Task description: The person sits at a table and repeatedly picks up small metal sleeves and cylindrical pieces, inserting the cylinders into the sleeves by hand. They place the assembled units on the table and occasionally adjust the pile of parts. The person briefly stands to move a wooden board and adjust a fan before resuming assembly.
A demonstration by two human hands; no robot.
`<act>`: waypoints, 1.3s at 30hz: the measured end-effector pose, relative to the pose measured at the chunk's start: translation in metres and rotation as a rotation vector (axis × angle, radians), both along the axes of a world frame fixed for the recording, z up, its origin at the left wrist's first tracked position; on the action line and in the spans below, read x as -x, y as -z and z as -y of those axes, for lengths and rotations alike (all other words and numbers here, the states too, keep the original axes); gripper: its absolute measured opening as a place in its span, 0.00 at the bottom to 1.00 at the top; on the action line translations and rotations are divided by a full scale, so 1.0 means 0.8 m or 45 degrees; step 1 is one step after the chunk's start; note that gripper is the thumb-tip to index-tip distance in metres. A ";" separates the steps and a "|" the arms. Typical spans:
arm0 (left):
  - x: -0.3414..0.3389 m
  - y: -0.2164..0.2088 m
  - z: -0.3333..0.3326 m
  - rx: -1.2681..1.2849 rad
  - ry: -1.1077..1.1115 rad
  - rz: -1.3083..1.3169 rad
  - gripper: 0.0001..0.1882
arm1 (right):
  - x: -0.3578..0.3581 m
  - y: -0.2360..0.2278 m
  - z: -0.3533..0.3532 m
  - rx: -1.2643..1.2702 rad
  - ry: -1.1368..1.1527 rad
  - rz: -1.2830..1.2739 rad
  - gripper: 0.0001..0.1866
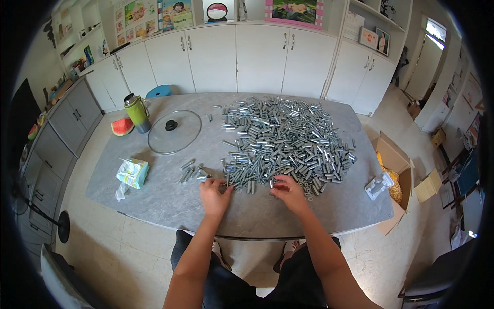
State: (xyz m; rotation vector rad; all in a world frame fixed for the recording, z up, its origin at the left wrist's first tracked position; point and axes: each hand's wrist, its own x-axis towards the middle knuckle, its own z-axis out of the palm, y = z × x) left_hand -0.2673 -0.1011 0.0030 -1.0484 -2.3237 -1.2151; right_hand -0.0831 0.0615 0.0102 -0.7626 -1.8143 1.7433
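Note:
A large heap of short silver metal tubes and rods (288,136) spreads over the middle and right of the grey table. At its near left edge is my left hand (213,198), thumb and forefinger closed around a thin metal piece, mostly hidden. My right hand (289,193) pinches a short metal tube (271,183) upright by the heap's front edge. Between the hands, a few tubes (250,187) stand side by side. Left of my left hand lies a small separate group of metal bolts (188,171). Small nuts or rings (309,190) lie just right of my right hand.
On the table's left are a glass lid (175,132), a green flask (136,114), a watermelon piece (122,127) and a wipes pack (133,172). A clear plastic container (379,185) sits at the right edge, beside an open cardboard box (399,170) on the floor.

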 end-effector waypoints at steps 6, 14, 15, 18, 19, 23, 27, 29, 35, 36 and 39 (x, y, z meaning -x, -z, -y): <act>0.003 0.005 0.003 -0.026 0.018 -0.086 0.08 | 0.003 -0.008 0.010 0.120 -0.126 -0.090 0.23; -0.012 -0.029 0.014 -0.243 0.226 0.241 0.06 | 0.004 -0.023 0.016 0.320 -0.157 -0.156 0.16; -0.023 -0.031 0.018 -0.273 0.300 0.458 0.06 | 0.006 -0.020 0.015 0.326 -0.135 -0.190 0.16; -0.036 -0.023 0.023 -0.216 0.518 0.740 0.06 | 0.012 -0.012 0.014 0.330 -0.091 -0.285 0.14; -0.038 -0.019 0.024 -0.173 0.590 0.771 0.07 | 0.013 -0.012 0.015 0.324 -0.085 -0.311 0.13; -0.044 -0.015 0.021 -0.189 0.649 0.754 0.06 | 0.016 -0.012 0.017 0.240 -0.117 -0.359 0.12; -0.045 -0.016 0.020 -0.170 0.704 0.859 0.06 | 0.017 -0.010 0.020 0.145 -0.165 -0.335 0.12; -0.047 -0.017 0.020 -0.161 0.708 0.901 0.06 | 0.016 -0.015 0.023 0.138 -0.162 -0.347 0.12; -0.045 -0.016 0.022 -0.152 0.728 0.923 0.07 | 0.016 -0.012 0.021 0.077 -0.195 -0.348 0.12; -0.044 -0.014 0.022 -0.150 0.739 0.944 0.07 | 0.015 -0.013 0.021 0.097 -0.206 -0.336 0.12; -0.044 -0.013 0.022 -0.131 0.745 0.958 0.07 | 0.014 -0.016 0.021 0.133 -0.220 -0.310 0.12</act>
